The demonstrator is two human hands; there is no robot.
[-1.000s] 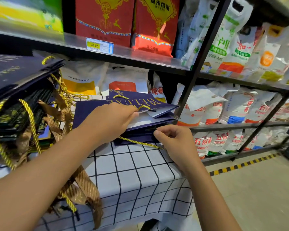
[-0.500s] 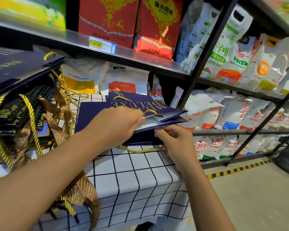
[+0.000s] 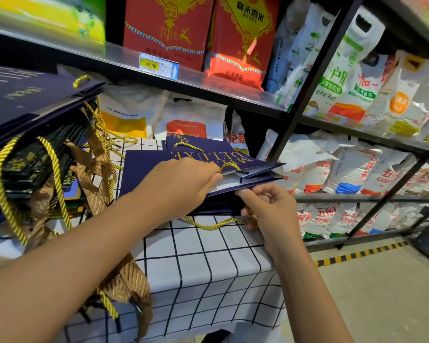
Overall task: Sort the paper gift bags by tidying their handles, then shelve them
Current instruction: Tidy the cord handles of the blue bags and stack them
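A flat navy gift bag [image 3: 144,167] printed "DELUXE" in gold lies on the checked tablecloth [image 3: 208,268], on top of other navy bags. My left hand [image 3: 181,186] grips its open mouth, fingers tucked inside. My right hand [image 3: 268,209] pinches the lower edge of the bag's mouth. A yellow rope handle [image 3: 213,225] hangs loose below the bags, next to my right hand. Another yellow handle loop [image 3: 229,165] sticks out at the bag's mouth. A tall stack of dark bags [image 3: 30,134] with yellow rope and brown ribbon handles sits at the left.
A black metal shelf rack [image 3: 307,95] stands behind and to the right, filled with red rice boxes [image 3: 238,38] and white rice sacks [image 3: 344,174]. A price tag [image 3: 157,65] marks the shelf edge. Grey floor with yellow-black tape [image 3: 357,256] lies lower right.
My right hand has risen from the loose rope handle to the bag's mouth edge. My left hand keeps its grip on the bag, whose mouth has spread a little wider.
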